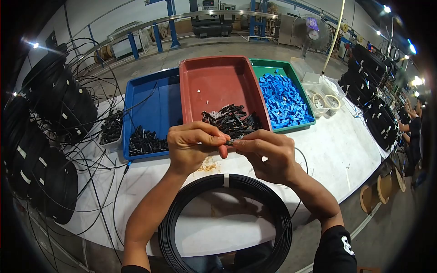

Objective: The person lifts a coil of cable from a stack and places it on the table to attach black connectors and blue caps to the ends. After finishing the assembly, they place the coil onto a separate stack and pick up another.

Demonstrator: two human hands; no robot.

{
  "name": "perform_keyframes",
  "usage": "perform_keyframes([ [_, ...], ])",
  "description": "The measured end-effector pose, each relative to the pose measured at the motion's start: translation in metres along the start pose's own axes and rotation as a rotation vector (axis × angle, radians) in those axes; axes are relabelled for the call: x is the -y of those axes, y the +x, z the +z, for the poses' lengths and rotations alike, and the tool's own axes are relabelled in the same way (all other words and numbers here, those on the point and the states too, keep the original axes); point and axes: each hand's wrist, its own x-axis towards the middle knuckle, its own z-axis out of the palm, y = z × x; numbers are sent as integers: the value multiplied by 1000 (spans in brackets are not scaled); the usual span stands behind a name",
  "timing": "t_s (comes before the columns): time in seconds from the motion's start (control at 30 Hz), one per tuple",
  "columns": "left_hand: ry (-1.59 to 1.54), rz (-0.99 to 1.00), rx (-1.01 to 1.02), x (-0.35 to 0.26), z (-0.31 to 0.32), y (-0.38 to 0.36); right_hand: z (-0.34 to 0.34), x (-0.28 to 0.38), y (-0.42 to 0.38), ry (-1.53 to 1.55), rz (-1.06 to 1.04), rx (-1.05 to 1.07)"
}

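Above the table, my left hand [193, 143] and my right hand [273, 152] meet fingertip to fingertip. Both pinch a small dark connector part [230, 142], largely covered by the fingers. A thin black cable [304, 157] curves out from behind my right hand down to a coil of black cable [166, 223], bound with white tape, at the table's front edge. Just beyond my hands, a red tray [218, 82] holds a pile of black connector parts [232, 119].
Left is a blue tray [152, 98] with black pieces; right, a green tray [268, 67] holds many blue pieces [284, 100]. Tall stacks of cable coils [59, 91] flank the table, loose cables trailing on the left. Clear bags with tape rolls [325, 102] lie right. People work far right.
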Motion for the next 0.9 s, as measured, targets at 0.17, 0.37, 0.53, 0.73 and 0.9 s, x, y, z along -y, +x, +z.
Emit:
perform_keyframes([
  [0.17,190,-108,-4,-9,-3,1,3,-16,0,312,288,-2],
  [0.37,378,-314,95,-34,-3,15,8,-22,-3,167,122,-31],
  [0.53,639,-137,181,-21,9,9,12,-47,-20,339,284,85],
  [0.73,712,88,583,25,15,-25,10,-53,-70,441,567,296],
  [0.9,649,2,819,43,22,-12,6,-60,-95,516,571,398],
])
